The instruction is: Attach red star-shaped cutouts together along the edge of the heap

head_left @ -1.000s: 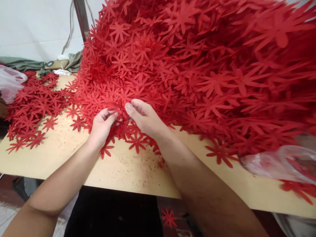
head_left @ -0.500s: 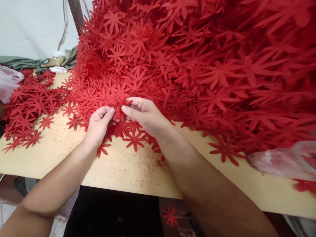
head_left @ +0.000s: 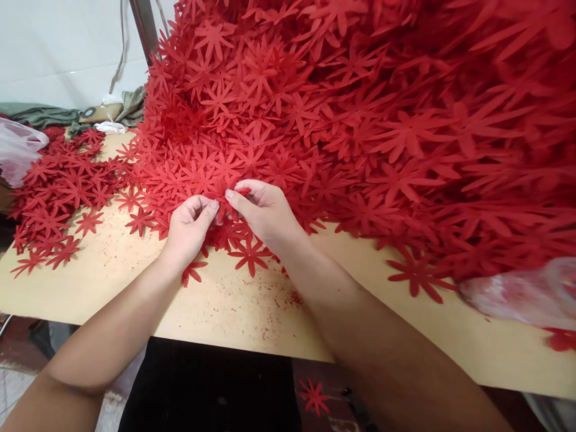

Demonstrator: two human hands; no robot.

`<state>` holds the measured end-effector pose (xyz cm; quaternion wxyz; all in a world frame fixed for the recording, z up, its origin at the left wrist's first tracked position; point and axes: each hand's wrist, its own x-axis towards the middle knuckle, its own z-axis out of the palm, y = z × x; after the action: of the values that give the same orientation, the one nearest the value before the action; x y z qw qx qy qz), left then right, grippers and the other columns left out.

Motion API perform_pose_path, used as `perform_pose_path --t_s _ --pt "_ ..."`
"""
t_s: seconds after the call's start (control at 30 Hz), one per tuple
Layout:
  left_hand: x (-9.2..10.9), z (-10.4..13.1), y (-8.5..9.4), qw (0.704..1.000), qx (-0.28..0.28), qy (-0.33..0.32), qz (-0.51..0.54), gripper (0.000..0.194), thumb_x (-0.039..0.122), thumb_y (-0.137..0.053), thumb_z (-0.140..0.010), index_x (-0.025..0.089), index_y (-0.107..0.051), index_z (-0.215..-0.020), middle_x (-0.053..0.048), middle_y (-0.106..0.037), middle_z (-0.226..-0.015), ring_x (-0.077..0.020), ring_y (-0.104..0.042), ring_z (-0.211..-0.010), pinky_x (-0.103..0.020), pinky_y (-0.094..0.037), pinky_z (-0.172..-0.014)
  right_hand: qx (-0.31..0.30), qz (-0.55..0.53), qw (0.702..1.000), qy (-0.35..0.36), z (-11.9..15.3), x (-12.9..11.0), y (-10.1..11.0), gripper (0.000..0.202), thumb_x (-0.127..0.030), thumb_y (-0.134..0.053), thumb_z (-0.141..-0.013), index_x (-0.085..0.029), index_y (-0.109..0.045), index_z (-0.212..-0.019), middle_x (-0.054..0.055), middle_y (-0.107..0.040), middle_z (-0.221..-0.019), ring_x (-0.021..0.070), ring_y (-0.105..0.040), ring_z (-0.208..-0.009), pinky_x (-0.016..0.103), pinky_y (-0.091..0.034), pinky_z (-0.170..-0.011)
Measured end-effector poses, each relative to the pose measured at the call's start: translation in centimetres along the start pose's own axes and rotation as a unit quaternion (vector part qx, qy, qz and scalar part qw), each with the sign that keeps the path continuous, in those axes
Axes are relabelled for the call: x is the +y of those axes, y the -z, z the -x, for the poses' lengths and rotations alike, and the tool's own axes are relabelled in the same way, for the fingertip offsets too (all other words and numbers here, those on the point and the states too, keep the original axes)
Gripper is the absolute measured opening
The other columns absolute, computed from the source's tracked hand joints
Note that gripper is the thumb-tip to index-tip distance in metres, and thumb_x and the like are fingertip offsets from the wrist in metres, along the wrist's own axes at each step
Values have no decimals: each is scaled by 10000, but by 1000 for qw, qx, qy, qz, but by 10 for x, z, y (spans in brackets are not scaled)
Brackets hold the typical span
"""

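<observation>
A red flower-shaped piece (head_left: 221,207) is pinched between my two hands at the front edge of a tall heap of similar red pieces (head_left: 252,108). My left hand (head_left: 192,221) grips its left side between thumb and fingers. On its right side, my right hand (head_left: 258,204) is closed the same way, with a petal poking out above the thumb. The fingers partly cover the piece, and it blends with the red heap behind it.
The pale wooden table (head_left: 216,312) bears red specks. A smaller red pile (head_left: 67,186) and a clear plastic bag (head_left: 20,147) are at left, another bag (head_left: 517,294) at right. One red piece (head_left: 314,396) lies below the table edge.
The view has shifted slightly, so most things appear a little further right. My hands have come slightly closer together, and the red piece between them looks narrower.
</observation>
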<state>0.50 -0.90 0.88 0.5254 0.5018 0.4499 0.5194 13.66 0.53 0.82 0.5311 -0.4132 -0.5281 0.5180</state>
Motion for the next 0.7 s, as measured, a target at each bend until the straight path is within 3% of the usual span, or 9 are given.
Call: perform_pose_path --t_s 0.2,0.3,0.4,0.5,0.63,0.7 --pt "-2 -1 0 999 40 -15 -10 173 196 -651 -782 168 -564 -635 44 -566 -582 -66 -499 -574 -183 -408 -620 -44 -24 998 -33 1 -2 -2 362 -406 -791 -557 -205 -517 -679 -21 -575 -676 108 -512 -628 272 -451 -603" --pt "-1 -1 -2 999 45 -24 3 144 201 -674 -764 176 -569 -670 46 -576 -608 -63 -509 -566 -186 -420 -610 -32 -28 999 -9 2 -3 -1 307 -375 -759 -607 -204 -511 -663 -25 -562 -656 117 -520 -648 280 -455 -631" --pt "1 0 -3 997 54 -46 42 144 193 -726 -715 195 -588 -757 59 -590 -666 -54 -528 -564 -187 -432 -604 11 1 1000 19 2 -3 1 293 -369 -683 -705 -201 -466 -601 -46 -455 -560 82 -416 -551 259 -380 -559" --pt "1 1 -2 996 16 -34 76 192 262 -761 -688 195 -620 -801 57 -610 -713 -51 -552 -603 -191 -453 -650 37 67 996 48 3 -6 2 367 -400 -648 -753 -198 -415 -553 -61 -360 -507 64 -316 -506 253 -309 -522" --pt "-5 2 1 992 -64 3 108 275 430 -733 -699 175 -632 -725 49 -596 -654 -63 -549 -619 -207 -462 -673 31 133 988 77 6 -6 -1 410 -475 -628 -762 -191 -418 -555 -59 -376 -514 64 -329 -512 258 -299 -530" --pt "-6 2 1 991 -73 19 114 265 419 -735 -697 173 -642 -732 47 -597 -638 -66 -553 -621 -210 -464 -676 28 146 985 83 7 -4 -3 422 -503 -602 -776 -187 -422 -560 -52 -399 -526 66 -352 -522 260 -308 -541"
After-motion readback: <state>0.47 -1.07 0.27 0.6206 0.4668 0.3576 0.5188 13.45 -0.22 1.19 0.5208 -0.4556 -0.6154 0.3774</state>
